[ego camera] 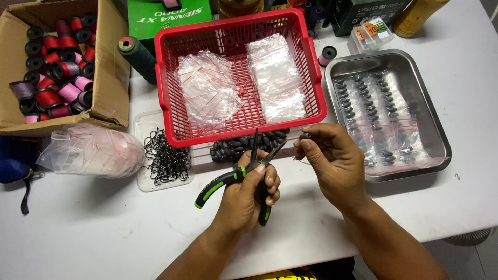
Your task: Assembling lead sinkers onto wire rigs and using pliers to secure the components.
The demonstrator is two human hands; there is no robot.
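Left hand (249, 194) grips black-and-green long-nose pliers (244, 171), their tips spread apart, while right hand (332, 161) pinches a small dark oval sinker (305, 136) just beside them, before the red plastic basket (316, 67), probably for crimping.

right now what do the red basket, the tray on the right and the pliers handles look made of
Red lattice basket: moulded plastic, by its uniform glossy colour. Rectangular silver tray: probably stainless steel, brushed grey with soft reflections. Black and green pliers handles, in the left hand: seemingly rubbery grips, matte.
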